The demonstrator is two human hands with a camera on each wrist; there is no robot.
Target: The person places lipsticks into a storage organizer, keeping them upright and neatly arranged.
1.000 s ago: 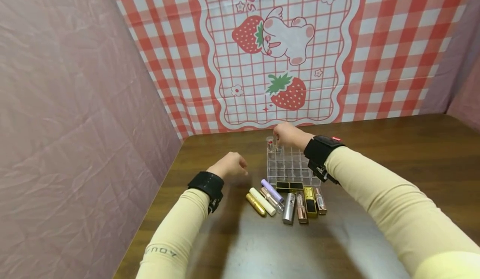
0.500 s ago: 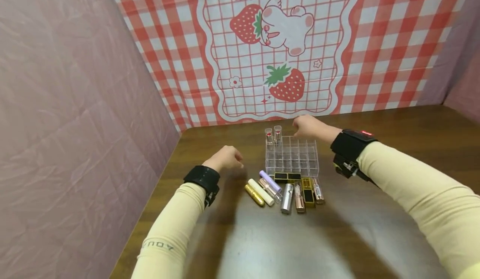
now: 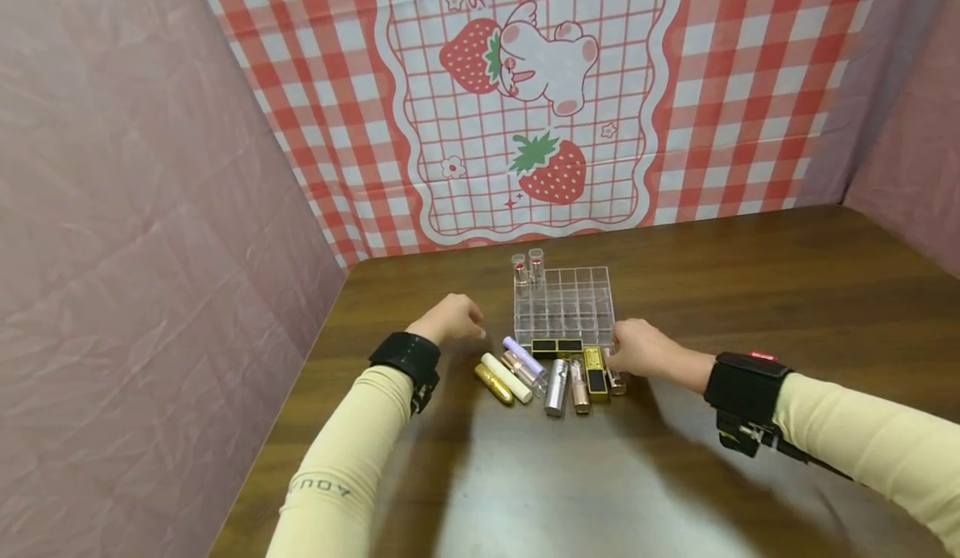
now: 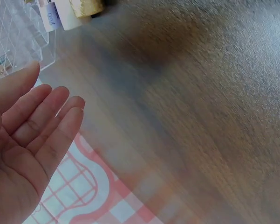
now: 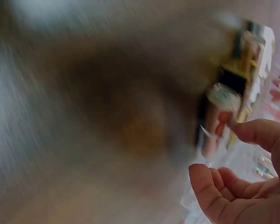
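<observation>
In the head view my right hand point(image 3: 647, 347) is at the right end of a row of lipsticks, over a rose-gold lipstick tube point(image 3: 617, 381). The right wrist view shows the thumb at the tube's side, with the fingers bent but apart from it. My left hand point(image 3: 450, 320) hovers left of the row, palm up and holding nothing in the left wrist view. A clear compartment organizer point(image 3: 564, 301) stands behind the row. Two clear-capped lipsticks with red tips, one of them the left lipstick point(image 3: 520, 269), stand upright in its back left slots.
Laid out in front of the organizer are a gold tube point(image 3: 494, 384), a cream tube point(image 3: 507, 377), a purple tube point(image 3: 524, 356), a silver tube point(image 3: 557, 387) and several black-and-gold or rose-gold ones. A checked strawberry cloth point(image 3: 555, 166) hangs behind the wooden table point(image 3: 750, 291).
My right hand let go of a lipstick in the organizer's second back slot, then came forward and right to the row's end. The left hand has hardly moved.
</observation>
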